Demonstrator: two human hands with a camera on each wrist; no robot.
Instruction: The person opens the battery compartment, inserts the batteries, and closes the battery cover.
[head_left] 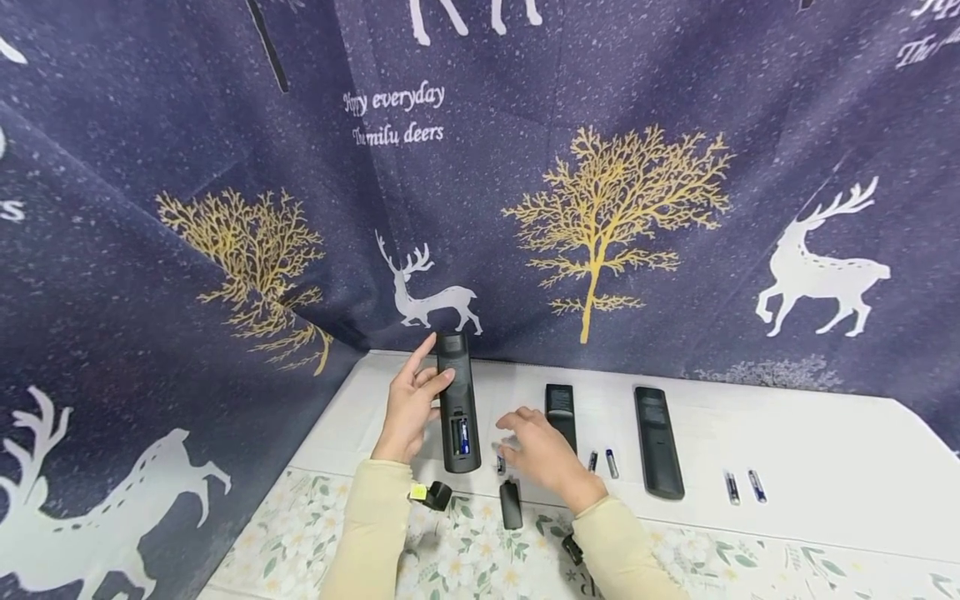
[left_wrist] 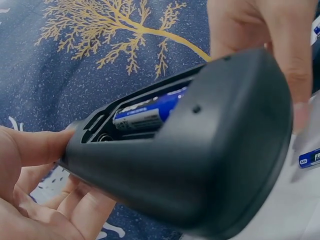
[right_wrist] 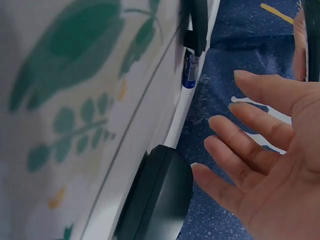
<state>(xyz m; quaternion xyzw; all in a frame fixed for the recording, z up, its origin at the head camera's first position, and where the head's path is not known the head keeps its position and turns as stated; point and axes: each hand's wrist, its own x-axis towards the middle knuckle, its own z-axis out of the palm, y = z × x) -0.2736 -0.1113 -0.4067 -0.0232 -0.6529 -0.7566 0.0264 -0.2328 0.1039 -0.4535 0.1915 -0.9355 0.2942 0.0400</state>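
Observation:
My left hand (head_left: 401, 421) holds a black remote control (head_left: 456, 379) upright, its back facing me and the battery compartment uncovered. Inside the compartment lies one blue AAA battery (left_wrist: 142, 116), and the slot beside it shows a bare spring contact. My right hand (head_left: 546, 452) hovers right of that remote with fingers spread and nothing in them. Just below its fingertips a loose battery (head_left: 500, 463) lies on the white table. Nearer to me rests a black battery cover (head_left: 511, 506).
A second remote (head_left: 559, 407) lies partly behind my right hand, with batteries (head_left: 611, 463) beside it. Farther right lie a third remote (head_left: 660, 446) and two more batteries (head_left: 756, 486). A floral cloth (head_left: 465, 550) covers the near edge; a dark printed curtain (head_left: 480, 192) hangs behind.

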